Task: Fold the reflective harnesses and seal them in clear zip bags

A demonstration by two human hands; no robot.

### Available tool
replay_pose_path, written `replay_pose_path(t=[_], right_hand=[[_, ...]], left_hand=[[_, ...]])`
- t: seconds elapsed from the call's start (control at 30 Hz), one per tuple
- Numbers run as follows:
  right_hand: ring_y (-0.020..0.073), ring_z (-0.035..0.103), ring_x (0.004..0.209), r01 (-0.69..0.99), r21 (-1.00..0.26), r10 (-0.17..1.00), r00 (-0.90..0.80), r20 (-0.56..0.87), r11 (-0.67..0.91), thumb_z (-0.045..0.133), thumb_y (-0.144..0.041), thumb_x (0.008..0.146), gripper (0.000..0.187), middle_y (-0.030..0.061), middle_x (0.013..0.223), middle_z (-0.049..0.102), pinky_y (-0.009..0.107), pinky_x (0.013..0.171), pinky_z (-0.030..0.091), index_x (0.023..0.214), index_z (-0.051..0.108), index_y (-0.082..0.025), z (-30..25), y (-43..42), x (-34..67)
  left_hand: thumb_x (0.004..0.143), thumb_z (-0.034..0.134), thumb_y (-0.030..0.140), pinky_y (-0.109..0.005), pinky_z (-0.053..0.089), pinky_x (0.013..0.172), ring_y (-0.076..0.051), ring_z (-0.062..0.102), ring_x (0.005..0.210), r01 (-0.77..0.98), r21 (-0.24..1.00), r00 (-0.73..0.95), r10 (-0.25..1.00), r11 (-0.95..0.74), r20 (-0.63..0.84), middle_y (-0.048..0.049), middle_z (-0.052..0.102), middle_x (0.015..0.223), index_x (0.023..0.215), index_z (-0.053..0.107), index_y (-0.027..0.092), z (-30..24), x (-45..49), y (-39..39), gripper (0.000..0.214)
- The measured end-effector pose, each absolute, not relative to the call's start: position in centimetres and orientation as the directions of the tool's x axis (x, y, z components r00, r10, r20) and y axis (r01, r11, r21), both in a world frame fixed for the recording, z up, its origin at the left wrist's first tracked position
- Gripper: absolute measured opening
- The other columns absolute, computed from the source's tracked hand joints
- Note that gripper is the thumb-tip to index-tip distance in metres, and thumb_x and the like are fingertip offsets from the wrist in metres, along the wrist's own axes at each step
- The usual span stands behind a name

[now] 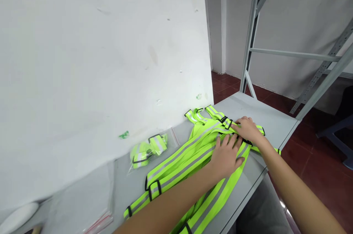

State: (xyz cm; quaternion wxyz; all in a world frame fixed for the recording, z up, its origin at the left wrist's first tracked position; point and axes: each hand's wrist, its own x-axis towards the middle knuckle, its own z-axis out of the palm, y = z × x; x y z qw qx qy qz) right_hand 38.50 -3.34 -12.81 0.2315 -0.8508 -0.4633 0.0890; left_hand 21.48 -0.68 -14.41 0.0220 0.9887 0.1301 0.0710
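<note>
Straps lie on grey table, right | left hand spreads flat atop | right hand half-curls, far end, grip unclear | likely light, limp; best grasped near black buckles

We see a pale grey counter, bare at its far corner, with a spread pile of grey-striped neon straps across its middle. Just beside them lies a clear bag with rolled straps inside; further left we find flat clear bags and a white rounded object.
</note>
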Motion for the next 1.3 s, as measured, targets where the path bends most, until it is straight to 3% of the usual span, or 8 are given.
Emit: replay_pose_path(t=[0.13,0.3,0.47,0.63,0.9,1.03,1.17,1.3], right_hand=[[0.0349,0.054,0.105,0.775,-0.453,0.86,0.509,0.036,-0.44,0.059,-0.05,0.077,0.036,0.0136,0.104,0.066,0.04,0.082,0.036,0.093,0.063,-0.017,-12.2,-3.0,38.8],[0.0247,0.059,0.08,0.778,-0.463,0.865,0.499,0.044,-0.425,0.053,-0.045,0.082,0.027,0.0063,0.081,0.066,0.036,0.078,0.034,0.089,0.052,-0.019,-12.0,-3.3,38.2],[0.0206,0.054,0.071,0.791,-0.482,0.873,0.477,0.1,-0.377,0.054,-0.039,0.082,0.019,0.0022,0.071,0.062,0.034,0.078,0.031,0.081,0.045,-0.022,-11.3,-3.9,37.1],[0.0174,0.047,0.061,0.785,-0.532,0.884,0.448,0.133,-0.318,0.053,-0.035,0.081,0.019,-0.0015,0.066,0.056,0.028,0.063,0.03,0.075,0.038,-0.024,-10.4,-4.9,36.3],[0.0171,0.051,0.07,0.765,-0.612,0.9,0.391,0.194,-0.201,0.059,-0.031,0.075,0.021,-0.0013,0.077,0.056,0.026,0.062,0.034,0.073,0.04,-0.024,-9.8,-5.6,35.7],[0.018,0.055,0.072,0.735,-0.647,0.884,0.422,0.203,-0.202,0.06,-0.027,0.074,0.02,-0.0012,0.081,0.061,0.026,0.063,0.036,0.088,0.046,-0.024,-9.9,-5.9,35.2],[0.0199,0.061,0.078,0.682,-0.686,0.861,0.481,0.163,-0.251,0.063,-0.026,0.073,0.053,0.0039,0.095,0.067,0.026,0.065,0.039,0.122,0.042,-0.021,-10.2,-5.8,35.1],[0.02,0.057,0.068,0.704,-0.644,0.88,0.464,0.101,-0.298,0.058,-0.025,0.076,0.012,0.0036,0.074,0.065,0.026,0.059,0.034,0.086,0.058,-0.02,-10.5,-5.5,35.4]], left_hand=[[0.095,0.026,0.055,-0.057,0.029,0.108,-0.031,0.033,0.135,0.254,0.04,0.956,0.257,-0.966,0.14,-0.0089,0.038,0.151,0.148,0.028,0.02,-14.2,21.2,-0.6,0.064],[0.095,0.024,0.055,-0.057,0.028,0.109,-0.03,0.033,0.136,0.266,0.001,0.95,0.262,-0.964,0.173,-0.0068,0.037,0.152,0.148,0.029,0.022,-14.3,20.9,-0.7,0.062],[0.097,0.023,0.052,-0.057,0.023,0.111,-0.03,0.032,0.136,0.265,-0.039,0.944,0.25,-0.964,0.216,-0.0071,0.04,0.15,0.146,0.032,0.022,-14.7,20.6,-0.8,0.059],[0.098,0.024,0.051,-0.055,0.022,0.111,-0.03,0.031,0.137,0.219,-0.055,0.948,0.198,-0.974,0.249,-0.0083,0.041,0.148,0.145,0.034,0.022,-14.7,20.1,-0.6,0.057],[0.095,0.041,0.043,-0.049,0.029,0.108,-0.027,0.043,0.123,0.215,0.142,0.92,0.249,-0.966,0.303,-0.0107,0.051,0.132,0.134,0.045,0.02,-14.4,20.1,-0.3,0.045],[0.093,0.046,0.041,-0.05,0.03,0.107,-0.028,0.044,0.12,0.202,0.213,0.909,0.264,-0.956,0.321,-0.0107,0.053,0.127,0.128,0.048,0.018,-14.5,20.1,0.0,0.041],[0.093,0.046,0.039,-0.05,0.031,0.106,-0.029,0.044,0.12,0.182,0.231,0.91,0.253,-0.956,0.329,-0.0119,0.053,0.127,0.127,0.049,0.017,-14.7,20.0,0.0,0.04],[0.092,0.048,0.034,-0.049,0.031,0.106,-0.028,0.044,0.12,0.135,0.261,0.917,0.22,-0.956,0.332,-0.0105,0.054,0.126,0.124,0.052,0.019,-14.4,20.1,0.3,0.035]])
